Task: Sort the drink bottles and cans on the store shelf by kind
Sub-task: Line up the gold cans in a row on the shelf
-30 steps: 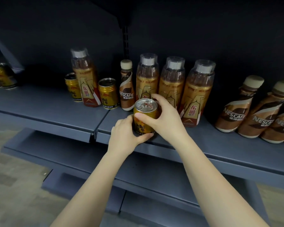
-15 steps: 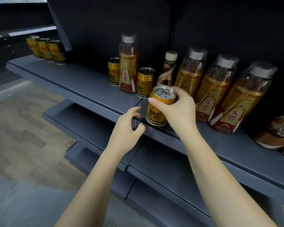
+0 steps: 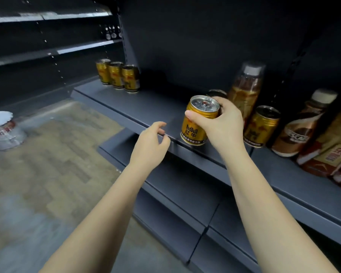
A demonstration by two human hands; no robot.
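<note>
Right hand point(image 3: 222, 123): fingers point(image 3: 193, 116) wrapped round gold can point(image 3: 195, 127), at shelf point(image 3: 146, 107) front edge. Left hand point(image 3: 150, 144): fingers loosely curled, holding nothing, beside can.

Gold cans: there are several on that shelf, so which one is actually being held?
The gold can at the shelf's front edge, label facing us: the right hand wraps its upper part. The three cans at the far left stand untouched, as does the can beside the bottles.

A shop aisle is shown: dark metal retail shelving point(image 3: 146, 107) on slotted uprights, stocked with branded gold cans point(image 3: 117, 76) beyond the left hand point(image 3: 150, 143) and labelled drink bottles point(image 3: 297, 125) to the right of the right hand point(image 3: 220, 123).
</note>
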